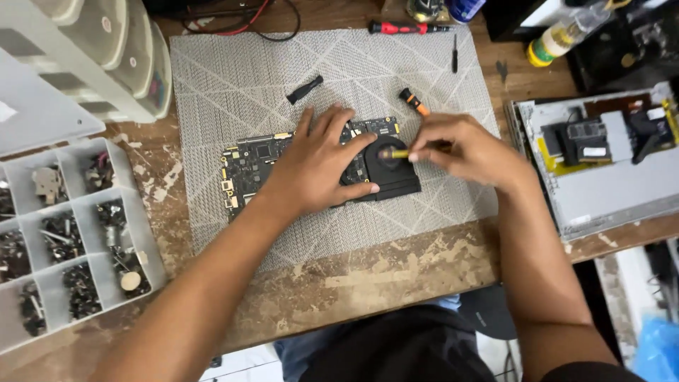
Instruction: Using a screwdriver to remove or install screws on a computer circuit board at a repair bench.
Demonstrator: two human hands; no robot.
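A black laptop circuit board (249,167) with a black cooling fan (389,173) at its right end lies on a grey patterned mat (233,85). My left hand (318,164) presses flat on the middle of the board, fingers spread, thumb along the fan's near edge. My right hand (467,152) pinches a small yellow-tipped tool (396,153) whose tip points at the fan's hub.
An orange-handled screwdriver (414,102), a black bar (305,90), a thin black tool (455,54) and a red-handled screwdriver (403,28) lie on the mat's far side. A clear parts box (141,233) with several screw compartments sits at left. An open laptop chassis (608,191) lies at right.
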